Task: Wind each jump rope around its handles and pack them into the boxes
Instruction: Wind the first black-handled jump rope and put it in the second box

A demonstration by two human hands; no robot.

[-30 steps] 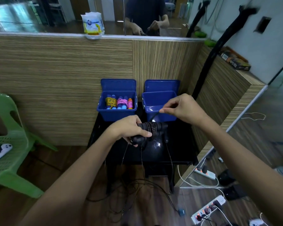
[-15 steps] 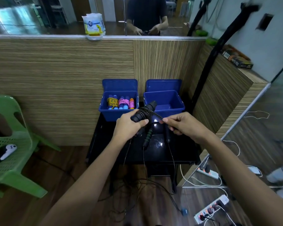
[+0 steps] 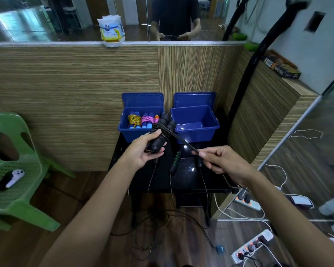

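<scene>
Black jump rope handles (image 3: 161, 132) sit paired side by side, tilted with their tips toward one o'clock, thin black cord (image 3: 183, 142) coiled round their middle and one strand running off taut toward four o'clock. On the black table (image 3: 181, 180), a green-banded handle (image 3: 175, 160) lies at six o'clock of them, its cord hanging off the near edge. The left blue box (image 3: 141, 130) at eleven o'clock, lid up, holds wound ropes, yellow (image 3: 133, 118) and pink (image 3: 147, 119). The right blue box (image 3: 196, 130) at one o'clock stands open, nothing visible inside.
</scene>
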